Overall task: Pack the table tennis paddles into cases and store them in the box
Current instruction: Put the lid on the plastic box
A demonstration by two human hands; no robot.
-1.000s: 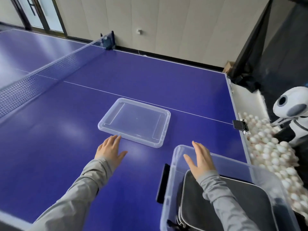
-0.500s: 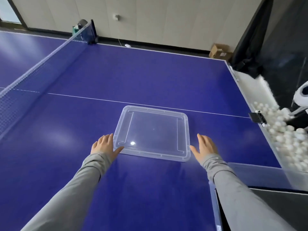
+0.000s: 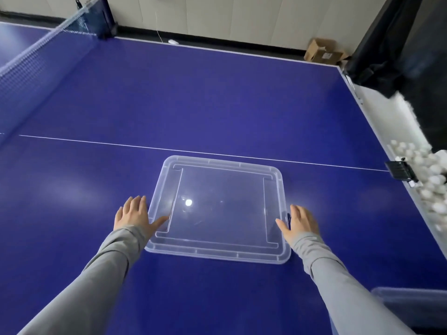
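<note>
You have the clear plastic lid (image 3: 219, 209) lying flat on the blue table (image 3: 217, 97), just on your side of the white centre line, and your hands sit one at each short side of it. Your left hand (image 3: 134, 217) rests beside the left edge with the fingers spread and flat and the thumb reaching over onto the rim; your right hand (image 3: 300, 222) is at the right edge, fingers also extended and unclenched, thumb pointing in toward the lid. Neither hand has closed on anything yet. The box (image 3: 411, 308) shows only as a translucent corner at the lower right of the view, well apart from the lid; its contents are out of sight here, so you cannot tell from this view whether the cased paddles lie flat inside. The step in hand appears to be picking the lid up to close the box. To do it well, slide your fingertips under both short rims at once while the thumbs press on top, and pinch evenly so the thin plastic does not bow or twist. Lift it level, not one side first, since a flat lid on a smooth table can cling and then skid away. Carry it low to the right, turn to look at the box before lowering, line up the corners, and press down only once all four sit over the rim.
</note>
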